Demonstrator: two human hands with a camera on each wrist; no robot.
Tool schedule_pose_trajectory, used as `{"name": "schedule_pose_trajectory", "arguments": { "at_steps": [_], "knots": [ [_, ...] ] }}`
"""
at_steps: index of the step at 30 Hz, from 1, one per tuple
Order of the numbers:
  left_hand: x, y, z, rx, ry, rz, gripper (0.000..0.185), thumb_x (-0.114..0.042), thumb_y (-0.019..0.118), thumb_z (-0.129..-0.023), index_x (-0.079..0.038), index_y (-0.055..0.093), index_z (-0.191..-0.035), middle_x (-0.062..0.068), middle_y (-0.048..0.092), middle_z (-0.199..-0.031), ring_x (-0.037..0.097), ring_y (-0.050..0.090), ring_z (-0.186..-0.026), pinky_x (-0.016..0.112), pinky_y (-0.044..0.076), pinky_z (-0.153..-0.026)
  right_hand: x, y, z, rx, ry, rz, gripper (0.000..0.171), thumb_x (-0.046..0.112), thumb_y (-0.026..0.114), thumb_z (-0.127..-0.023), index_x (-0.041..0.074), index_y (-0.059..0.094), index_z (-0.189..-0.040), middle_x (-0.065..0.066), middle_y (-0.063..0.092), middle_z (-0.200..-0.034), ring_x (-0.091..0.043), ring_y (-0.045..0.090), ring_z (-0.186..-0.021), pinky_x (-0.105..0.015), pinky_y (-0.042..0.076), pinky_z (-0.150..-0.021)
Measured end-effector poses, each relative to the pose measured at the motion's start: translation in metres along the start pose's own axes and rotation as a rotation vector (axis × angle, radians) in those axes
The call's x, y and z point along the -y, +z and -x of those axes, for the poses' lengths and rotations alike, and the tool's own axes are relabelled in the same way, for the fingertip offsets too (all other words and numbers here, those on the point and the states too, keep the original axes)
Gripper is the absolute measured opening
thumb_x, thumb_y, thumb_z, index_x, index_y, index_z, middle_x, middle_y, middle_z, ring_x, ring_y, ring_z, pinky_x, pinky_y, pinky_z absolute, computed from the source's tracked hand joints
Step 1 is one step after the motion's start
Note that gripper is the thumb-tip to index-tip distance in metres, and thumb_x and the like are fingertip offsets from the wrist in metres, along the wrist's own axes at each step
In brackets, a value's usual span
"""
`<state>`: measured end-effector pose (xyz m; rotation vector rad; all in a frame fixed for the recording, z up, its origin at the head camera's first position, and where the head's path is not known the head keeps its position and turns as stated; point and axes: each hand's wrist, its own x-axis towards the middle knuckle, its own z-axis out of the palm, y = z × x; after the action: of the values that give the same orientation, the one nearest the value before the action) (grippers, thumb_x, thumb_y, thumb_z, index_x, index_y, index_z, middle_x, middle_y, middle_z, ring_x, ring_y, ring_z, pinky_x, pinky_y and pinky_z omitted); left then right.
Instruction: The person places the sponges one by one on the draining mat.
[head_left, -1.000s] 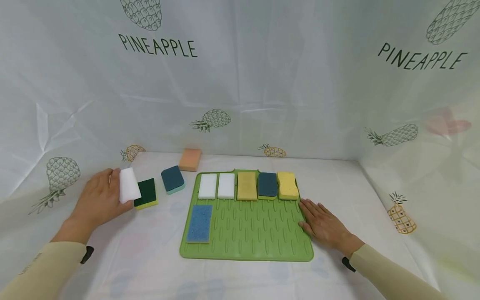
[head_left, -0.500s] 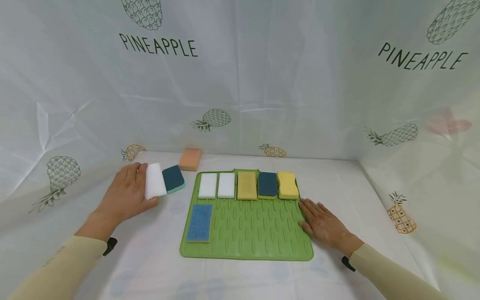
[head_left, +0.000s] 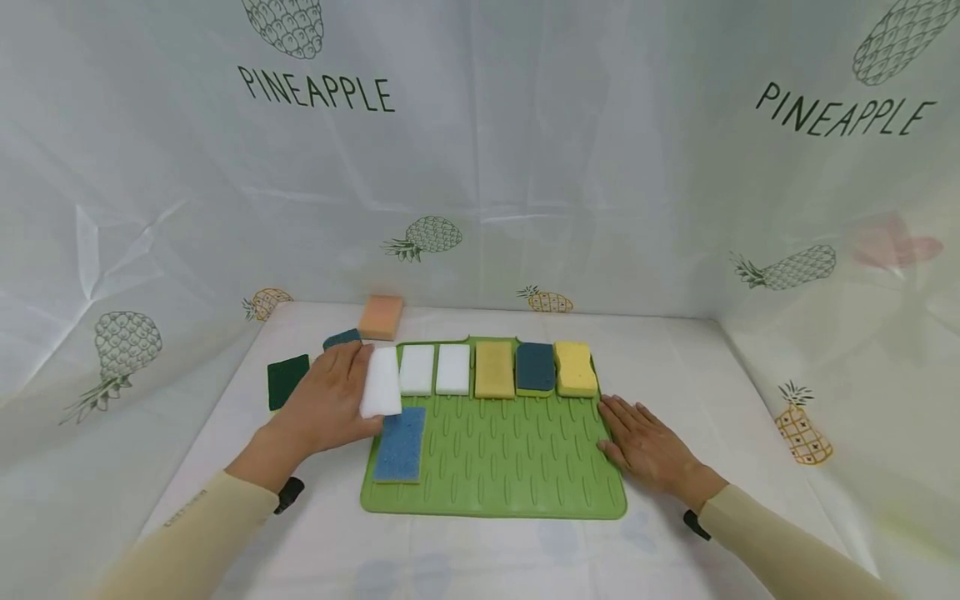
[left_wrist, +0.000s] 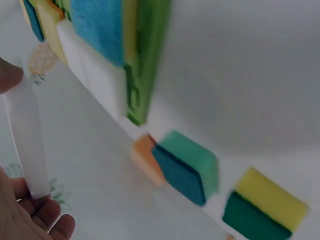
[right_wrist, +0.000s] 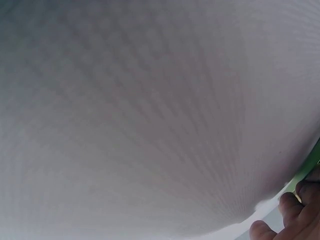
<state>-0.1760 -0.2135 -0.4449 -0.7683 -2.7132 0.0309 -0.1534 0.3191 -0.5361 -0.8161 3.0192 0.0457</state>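
My left hand (head_left: pixel 326 407) pinches a white sponge (head_left: pixel 382 382) between thumb and fingers, over the left edge of the green mat (head_left: pixel 510 467). In the left wrist view the held white sponge (left_wrist: pixel 29 135) is seen edge-on, raised above the table. A blue sponge (head_left: pixel 400 450) lies on the mat just below it in the head view. Along the mat's back edge sit two white sponges (head_left: pixel 453 370), a tan one (head_left: pixel 494 369), a dark blue-topped one (head_left: pixel 535 368) and a yellow one (head_left: pixel 575 368). My right hand (head_left: pixel 648 446) rests with extended fingers at the mat's right edge.
Left of the mat lie a dark green and yellow sponge (head_left: pixel 287 382), a dark blue and teal sponge (left_wrist: pixel 185 167) partly hidden by my left hand in the head view, and an orange sponge (head_left: pixel 381 317). A pineapple-printed sheet (head_left: pixel 585 183) hangs behind and at both sides.
My left hand has carried the white sponge rightward, past the green and blue sponges, to the mat's left edge. My right hand has stayed in place.
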Motion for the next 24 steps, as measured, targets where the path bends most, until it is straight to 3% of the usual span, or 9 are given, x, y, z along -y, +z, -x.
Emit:
{"name": "schedule_pose_trajectory", "arguments": {
  "at_steps": [9, 16, 24],
  "knots": [
    [-0.047, 0.01, -0.012, 0.195, 0.028, 0.155, 0.104, -0.056, 0.072, -0.082, 0.011, 0.038, -0.155, 0.028, 0.047, -0.153, 0.041, 0.045, -0.144, 0.052, 0.037, -0.124, -0.001, 0.001, -0.001, -0.003, -0.003, -0.007, 0.07, 0.042, 0.048, -0.112, -0.004, 0.034, -0.162, -0.02, 0.034, -0.17, -0.04, 0.033, -0.157, -0.058, 0.031, -0.127],
    [-0.069, 0.02, -0.018, 0.269, 0.078, 0.244, 0.102, -0.052, 0.073, -0.078, 0.009, 0.041, -0.154, 0.026, 0.048, -0.152, 0.04, 0.045, -0.145, 0.05, 0.038, -0.123, -0.002, 0.001, -0.001, 0.005, 0.002, 0.0, 0.069, 0.042, 0.048, -0.112, -0.004, 0.034, -0.163, -0.02, 0.034, -0.17, -0.039, 0.032, -0.158, -0.058, 0.03, -0.127],
    [-0.084, 0.03, -0.018, 0.37, 0.082, 0.304, 0.098, -0.05, 0.072, -0.08, 0.006, 0.04, -0.155, 0.023, 0.047, -0.155, 0.039, 0.042, -0.146, 0.05, 0.038, -0.122, -0.002, 0.002, -0.001, 0.002, 0.004, -0.01, 0.07, 0.043, 0.047, -0.112, -0.003, 0.034, -0.163, -0.02, 0.034, -0.17, -0.039, 0.032, -0.158, -0.058, 0.03, -0.127]
  ]
}}
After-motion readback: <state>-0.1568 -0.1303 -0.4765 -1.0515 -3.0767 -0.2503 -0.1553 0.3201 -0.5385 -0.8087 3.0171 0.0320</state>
